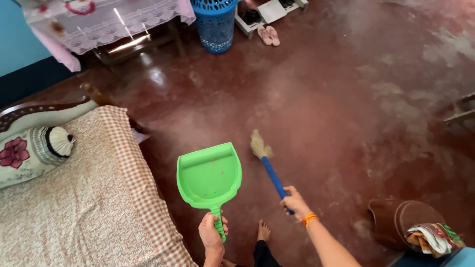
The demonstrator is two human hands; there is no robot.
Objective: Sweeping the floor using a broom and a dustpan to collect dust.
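A green plastic dustpan is held above a dark red polished floor, its open mouth pointing away from the person and its pan tilted so the inside shows. The left hand holds the dustpan's short handle, fingers wrapped tight around it. The right hand, with an orange band at the wrist, has its fingers closed around the blue handle of a small broom. The broom's pale straw bristles point away from the person, just beside the dustpan's right edge; whether they touch the floor cannot be told. A bare foot shows on the floor between the two hands.

To the left is a bed with a checked, patterned cover and a bolster pillow with a pink flower design. At the top, well away from the hands, a blue perforated plastic basket stands near a pair of pink sandals, and a tabletop covered with a lace cloth sits to the left of the basket. At the lower right, a brown clay pot lies near a bundle of cloth.
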